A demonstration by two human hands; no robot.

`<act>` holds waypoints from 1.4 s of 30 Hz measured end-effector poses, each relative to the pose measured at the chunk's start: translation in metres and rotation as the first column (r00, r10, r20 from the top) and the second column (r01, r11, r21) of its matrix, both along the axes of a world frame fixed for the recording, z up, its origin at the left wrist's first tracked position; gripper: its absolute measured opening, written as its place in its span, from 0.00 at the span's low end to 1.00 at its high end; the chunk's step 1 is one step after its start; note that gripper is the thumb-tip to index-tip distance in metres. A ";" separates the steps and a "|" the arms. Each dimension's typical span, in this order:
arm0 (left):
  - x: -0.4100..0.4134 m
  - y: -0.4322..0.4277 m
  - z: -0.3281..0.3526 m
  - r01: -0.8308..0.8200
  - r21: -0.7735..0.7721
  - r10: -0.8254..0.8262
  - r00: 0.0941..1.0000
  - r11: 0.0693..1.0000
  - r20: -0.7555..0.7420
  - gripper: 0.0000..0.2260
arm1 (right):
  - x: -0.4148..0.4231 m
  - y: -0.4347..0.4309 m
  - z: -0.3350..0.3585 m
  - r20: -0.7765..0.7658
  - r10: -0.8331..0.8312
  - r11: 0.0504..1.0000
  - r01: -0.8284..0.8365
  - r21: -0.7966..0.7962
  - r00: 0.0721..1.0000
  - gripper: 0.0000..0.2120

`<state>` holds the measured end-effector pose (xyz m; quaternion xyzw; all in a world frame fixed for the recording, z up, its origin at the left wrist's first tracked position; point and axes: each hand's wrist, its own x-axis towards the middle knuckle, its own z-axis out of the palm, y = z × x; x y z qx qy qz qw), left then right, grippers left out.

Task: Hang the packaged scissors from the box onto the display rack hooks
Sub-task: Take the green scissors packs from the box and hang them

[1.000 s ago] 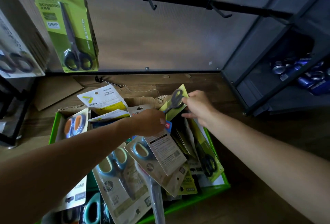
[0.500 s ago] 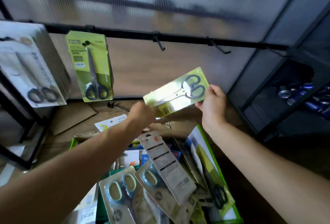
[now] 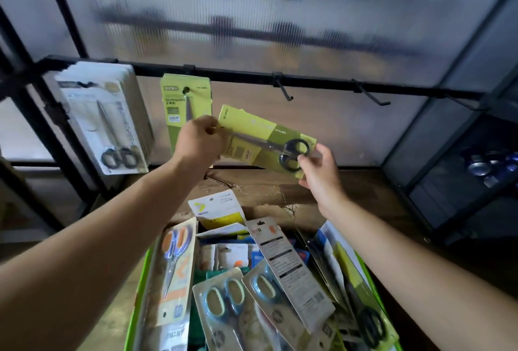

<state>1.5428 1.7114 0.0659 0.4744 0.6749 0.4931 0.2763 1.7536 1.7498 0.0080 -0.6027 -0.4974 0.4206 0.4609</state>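
Both hands, left hand point(image 3: 199, 145) and right hand point(image 3: 318, 174), grip a green scissors pack point(image 3: 265, 137) sideways above the box point(image 3: 372, 280), a hung pack point(image 3: 182, 104) at 10 o'clock partly hidden, empty hooks point(image 3: 284, 90) at 1 o'clock.

Held scissors pack point(image 3: 260, 137) lime-green, black handles; box point(image 3: 140, 303) bright green; rail point(image 3: 238, 77) black.

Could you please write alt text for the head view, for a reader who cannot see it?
Both hands, left hand and right hand, hold a green scissors pack sideways before the rack bar, beside a matching hung pack and two empty hooks. Below sits a box of packaged scissors.
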 end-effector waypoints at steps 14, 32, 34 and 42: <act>-0.060 -0.009 0.048 -0.024 0.204 0.053 0.990 0.979 -0.134 0.05 | -0.081 0.004 0.022 0.716 0.077 0.782 -0.488 0.388 0.693 0.20; -0.100 0.026 0.045 -0.072 0.194 0.135 0.932 0.978 -0.336 0.02 | -0.164 0.017 0.017 0.542 0.437 0.822 -0.563 0.085 0.718 0.08; -0.098 0.026 0.044 -0.053 0.206 0.125 0.927 0.977 -0.353 0.02 | -0.164 0.017 0.013 0.525 0.432 0.838 -0.542 0.069 0.733 0.08; -0.093 0.033 0.041 -0.034 0.209 0.116 0.912 0.977 -0.394 0.09 | -0.160 0.022 0.012 0.504 0.436 0.848 -0.528 0.047 0.746 0.09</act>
